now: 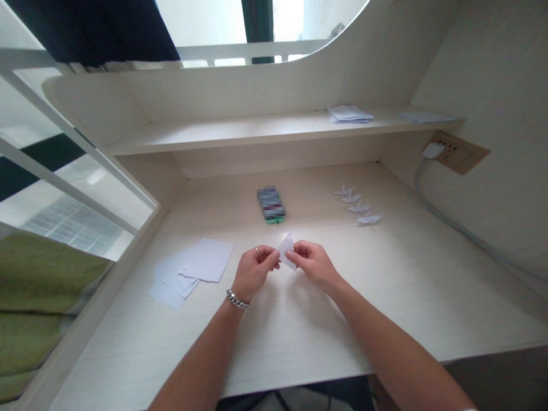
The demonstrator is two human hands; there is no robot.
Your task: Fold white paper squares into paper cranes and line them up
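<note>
Both hands meet over the middle of the pale wooden desk, pinching a small folded piece of white paper between them. My left hand wears a ring and a metal bracelet, and its fingers are closed on the paper's left edge. My right hand is closed on the paper's right side. The paper stands slightly above the desk, pointed upward. A loose pile of white paper squares lies just left of my left hand.
Several finished white paper cranes sit in a row at the back right. A small dark box lies behind the hands. A shelf holds folded papers. A wall socket with a white plug and cable is on the right.
</note>
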